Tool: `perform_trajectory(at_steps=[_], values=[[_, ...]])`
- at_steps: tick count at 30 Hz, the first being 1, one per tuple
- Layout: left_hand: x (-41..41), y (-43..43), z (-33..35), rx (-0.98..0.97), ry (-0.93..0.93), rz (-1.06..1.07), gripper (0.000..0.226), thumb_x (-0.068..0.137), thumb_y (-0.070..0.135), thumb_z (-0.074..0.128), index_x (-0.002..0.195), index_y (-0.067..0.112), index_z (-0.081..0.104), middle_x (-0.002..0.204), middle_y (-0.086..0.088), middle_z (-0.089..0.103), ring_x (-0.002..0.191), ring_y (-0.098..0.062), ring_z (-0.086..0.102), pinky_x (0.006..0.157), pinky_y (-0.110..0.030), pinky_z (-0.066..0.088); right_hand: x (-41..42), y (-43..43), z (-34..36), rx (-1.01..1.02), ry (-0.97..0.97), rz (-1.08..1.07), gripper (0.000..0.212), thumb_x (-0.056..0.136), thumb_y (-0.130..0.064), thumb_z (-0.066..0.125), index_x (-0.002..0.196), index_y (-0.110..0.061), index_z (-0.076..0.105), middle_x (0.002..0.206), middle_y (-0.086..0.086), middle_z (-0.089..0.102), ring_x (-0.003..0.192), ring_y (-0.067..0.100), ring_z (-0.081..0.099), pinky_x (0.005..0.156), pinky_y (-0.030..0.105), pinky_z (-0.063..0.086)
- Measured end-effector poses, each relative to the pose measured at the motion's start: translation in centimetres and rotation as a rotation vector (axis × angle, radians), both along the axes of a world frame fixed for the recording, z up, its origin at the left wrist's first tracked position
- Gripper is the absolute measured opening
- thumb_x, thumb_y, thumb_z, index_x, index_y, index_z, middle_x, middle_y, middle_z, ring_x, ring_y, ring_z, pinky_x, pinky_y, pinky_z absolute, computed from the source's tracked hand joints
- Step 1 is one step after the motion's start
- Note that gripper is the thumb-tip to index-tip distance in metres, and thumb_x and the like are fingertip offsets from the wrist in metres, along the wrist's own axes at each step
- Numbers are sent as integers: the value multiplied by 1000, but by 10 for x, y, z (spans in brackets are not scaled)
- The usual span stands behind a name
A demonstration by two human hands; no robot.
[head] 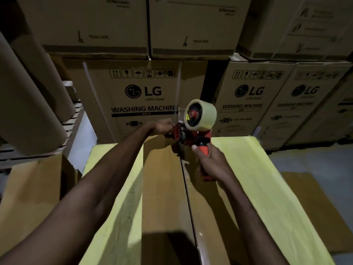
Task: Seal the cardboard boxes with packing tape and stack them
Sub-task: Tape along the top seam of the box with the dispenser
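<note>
A large cardboard box [164,188] lies in front of me, its two brown top flaps meeting in a centre seam, with yellow panels on both sides. Clear tape shines along the near part of the seam. My right hand [212,161] grips the orange handle of a red tape dispenser [191,134] held over the far end of the seam. A pale roll of packing tape [205,115] sits on it. My left hand [164,126] pinches at the dispenser's front end, at the tape's edge.
Stacked washing-machine cartons [145,92] form a wall right behind the box. Big brown paper rolls [28,104] rest on a rack at the left. Another brown carton [34,188] stands at my left; flat cardboard [313,207] lies on the floor at right.
</note>
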State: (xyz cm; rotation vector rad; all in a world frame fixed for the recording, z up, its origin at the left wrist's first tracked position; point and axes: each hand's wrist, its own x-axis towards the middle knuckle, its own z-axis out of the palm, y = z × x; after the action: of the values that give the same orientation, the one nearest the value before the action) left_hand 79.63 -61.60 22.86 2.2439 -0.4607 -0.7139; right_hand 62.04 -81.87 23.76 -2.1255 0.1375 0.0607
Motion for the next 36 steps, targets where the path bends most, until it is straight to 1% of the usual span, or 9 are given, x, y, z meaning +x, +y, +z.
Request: perform_trajectory(at_steps=[5,8,11,13,17,20,25,31,36], values=[[48,5,-21,60,-41,48,32,103,4,51,77,7,69,73,-7,65,67,-21,58,67,-38,48,14,-3,-15,-67,-16,22,27,102,-50,52,112,-25,56,91,3,66,79,21,66,65,37,55],[70,22,-32,83,-57,84,26,105,9,57,88,0,75,73,-1,71,64,-14,62,68,-30,48,0,-7,-27,-54,-10,20,17,103,-46,54,104,-29,56,81,0,65,71,17,65,57,30,48],[76,21,-39,73,-68,78,26,105,12,57,97,-3,76,74,7,72,62,0,63,69,-28,47,-13,-8,-36,-48,-39,-10,13,102,-43,56,96,-32,54,69,-2,63,59,9,62,53,26,45],[76,10,-40,76,-99,62,26,106,13,55,93,1,75,75,6,69,55,6,58,70,-28,43,-17,-6,-41,-31,-69,-39,8,102,-39,58,99,-33,55,66,-1,64,56,8,62,52,26,45],[84,-3,-36,102,-223,27,32,105,25,54,75,19,65,72,4,61,62,-8,53,67,-31,39,-15,0,-44,49,-89,-129,9,101,-35,61,96,-30,56,67,-2,63,59,5,61,50,18,42],[89,-4,-35,96,-240,-4,34,108,29,52,75,21,61,73,4,58,66,-11,50,67,-31,38,-10,5,-44,117,-73,-159,11,101,-38,60,95,-30,55,68,0,64,58,8,61,50,18,44],[94,-1,-37,154,-248,-87,29,109,32,49,83,26,58,83,3,59,74,-10,54,67,-30,40,-11,12,-46,115,-83,-156,12,100,-37,61,104,-25,60,71,-3,64,63,-1,61,54,12,44],[101,-2,-49,89,-201,-13,29,106,17,57,79,28,55,76,9,55,67,-4,49,61,-20,38,-14,21,-56,43,-69,-166,17,100,-45,59,104,-30,54,79,-1,62,70,11,60,53,14,42],[109,5,-58,126,-165,19,18,101,30,64,83,29,61,80,11,57,71,-5,50,73,-32,40,-9,24,-53,16,-88,-168,16,99,-43,61,96,-31,51,74,-2,59,66,10,58,53,16,43]])
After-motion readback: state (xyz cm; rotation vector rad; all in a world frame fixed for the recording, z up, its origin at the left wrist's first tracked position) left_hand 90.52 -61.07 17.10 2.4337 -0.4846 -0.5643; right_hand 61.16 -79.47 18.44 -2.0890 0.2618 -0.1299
